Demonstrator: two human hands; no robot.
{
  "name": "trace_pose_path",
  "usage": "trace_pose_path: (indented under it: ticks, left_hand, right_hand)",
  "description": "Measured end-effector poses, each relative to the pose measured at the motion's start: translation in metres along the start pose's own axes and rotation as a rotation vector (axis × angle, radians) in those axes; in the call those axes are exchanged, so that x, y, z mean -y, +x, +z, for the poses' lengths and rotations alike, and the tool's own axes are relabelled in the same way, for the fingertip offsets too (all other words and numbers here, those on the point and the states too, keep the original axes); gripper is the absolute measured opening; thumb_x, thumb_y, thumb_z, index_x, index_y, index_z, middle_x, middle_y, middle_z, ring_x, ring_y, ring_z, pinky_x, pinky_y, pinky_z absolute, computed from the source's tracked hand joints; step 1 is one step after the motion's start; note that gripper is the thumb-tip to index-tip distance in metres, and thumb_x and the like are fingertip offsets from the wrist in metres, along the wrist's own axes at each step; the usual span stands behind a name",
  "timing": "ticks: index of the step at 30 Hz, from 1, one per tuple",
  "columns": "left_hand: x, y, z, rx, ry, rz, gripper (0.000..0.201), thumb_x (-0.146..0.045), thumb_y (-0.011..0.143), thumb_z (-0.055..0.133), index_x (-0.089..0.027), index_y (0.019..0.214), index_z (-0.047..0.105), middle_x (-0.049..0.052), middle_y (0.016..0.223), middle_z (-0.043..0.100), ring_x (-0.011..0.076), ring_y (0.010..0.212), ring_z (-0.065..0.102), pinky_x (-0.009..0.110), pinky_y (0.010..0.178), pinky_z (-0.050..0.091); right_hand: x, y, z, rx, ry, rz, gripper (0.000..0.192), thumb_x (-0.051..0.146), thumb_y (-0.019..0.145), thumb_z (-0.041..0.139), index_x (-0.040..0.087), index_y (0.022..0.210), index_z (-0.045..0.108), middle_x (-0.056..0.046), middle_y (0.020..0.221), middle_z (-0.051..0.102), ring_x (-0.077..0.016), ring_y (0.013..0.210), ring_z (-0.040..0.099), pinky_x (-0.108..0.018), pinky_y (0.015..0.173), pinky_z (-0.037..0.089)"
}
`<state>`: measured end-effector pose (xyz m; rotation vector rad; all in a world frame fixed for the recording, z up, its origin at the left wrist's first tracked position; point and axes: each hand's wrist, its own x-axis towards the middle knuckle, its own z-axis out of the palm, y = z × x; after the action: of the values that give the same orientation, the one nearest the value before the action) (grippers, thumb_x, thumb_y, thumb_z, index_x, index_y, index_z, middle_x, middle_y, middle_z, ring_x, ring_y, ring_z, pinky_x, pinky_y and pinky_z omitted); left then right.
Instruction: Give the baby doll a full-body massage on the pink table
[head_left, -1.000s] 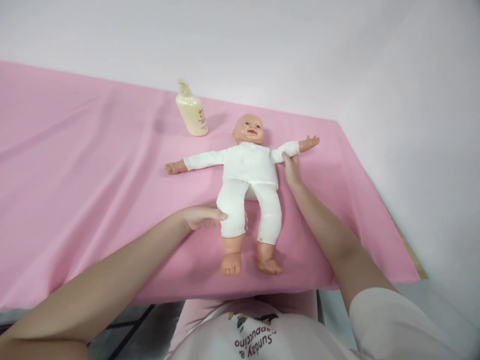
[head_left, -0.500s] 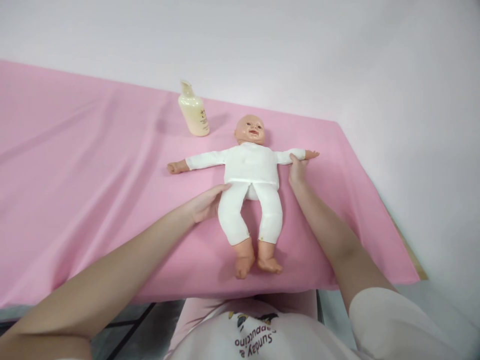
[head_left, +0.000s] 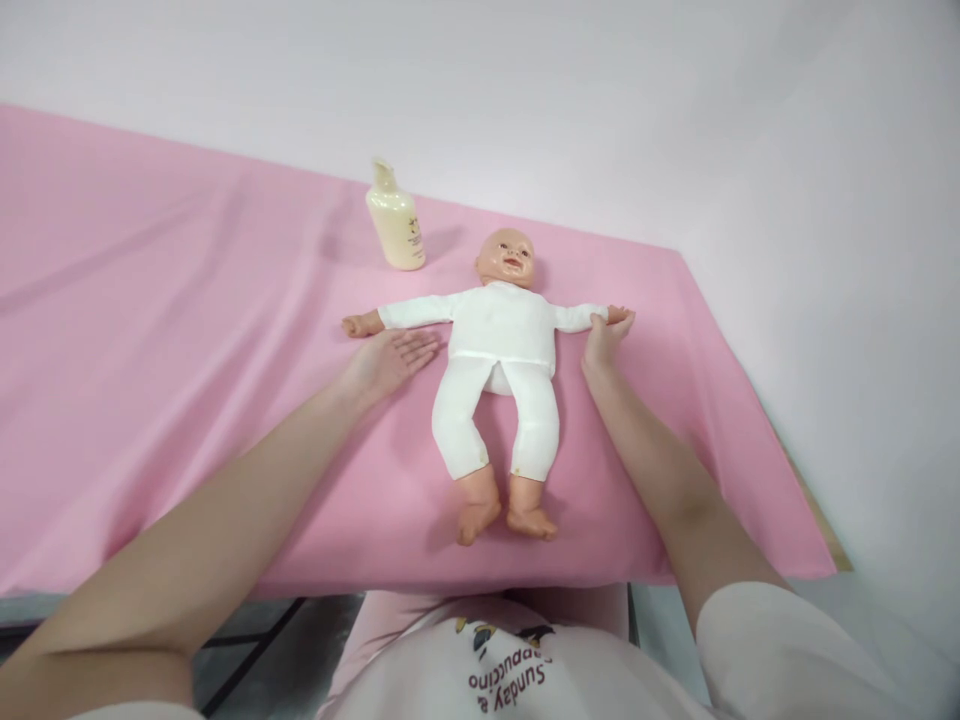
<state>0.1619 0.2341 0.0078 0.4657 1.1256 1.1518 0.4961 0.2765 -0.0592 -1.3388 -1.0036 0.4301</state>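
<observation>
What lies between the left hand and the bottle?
Only the doll's outstretched arm crosses between the left hand and the bottle; otherwise bare pink sheet, head view.

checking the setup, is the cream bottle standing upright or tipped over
Upright. The cream bottle stands on its base on the pink cloth, its cap pointing up, behind the doll; neither hand touches it.

Left hand (head_left: 390,360) left the doll's (head_left: 501,345) leg — legs now flat.

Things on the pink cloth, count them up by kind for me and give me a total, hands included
Doll, on its back: 1
Cream bottle, upright: 1
Hands: 2, left hand flat beside the doll, right hand at the doll's wrist
Total: 4, all on the pink cloth
</observation>
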Motion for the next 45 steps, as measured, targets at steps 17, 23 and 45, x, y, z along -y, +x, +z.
trace_pose_path:
  ticks: [17,23,45]
  left_hand:
    - [-0.011,0.016,-0.019,0.032,-0.331,0.15,0.061,-0.039,0.099,0.044,-0.011,0.151,0.027,0.017,0.141,0.051,0.0229,0.128,0.056,0.035,0.109,0.048]
    - [-0.014,0.037,-0.018,0.111,-0.447,0.137,0.047,-0.05,0.1,0.037,-0.015,0.13,0.047,0.013,0.101,0.066,0.0245,0.098,0.07,0.042,0.093,0.058]
    - [0.018,0.045,0.009,0.478,0.881,1.028,0.026,-0.046,0.08,0.065,-0.022,0.078,0.057,0.006,0.084,0.062,0.0214,0.085,0.056,0.036,0.09,0.045]
  right_hand:
    - [0.038,-0.033,0.015,0.319,-0.092,-0.234,0.048,0.039,0.092,0.055,0.022,0.137,0.058,-0.01,0.16,0.043,-0.0253,0.158,0.025,-0.053,0.129,0.018]
    - [0.056,-0.051,0.022,0.886,-0.175,-0.387,0.033,0.044,0.098,0.052,0.029,0.115,0.076,-0.002,0.152,0.057,-0.0256,0.155,0.032,-0.056,0.13,0.013]
    - [0.128,-0.109,0.053,0.878,-0.44,-0.506,0.049,0.018,0.09,0.06,0.019,0.138,0.058,-0.012,0.129,0.068,-0.0295,0.118,0.064,-0.052,0.109,0.048]
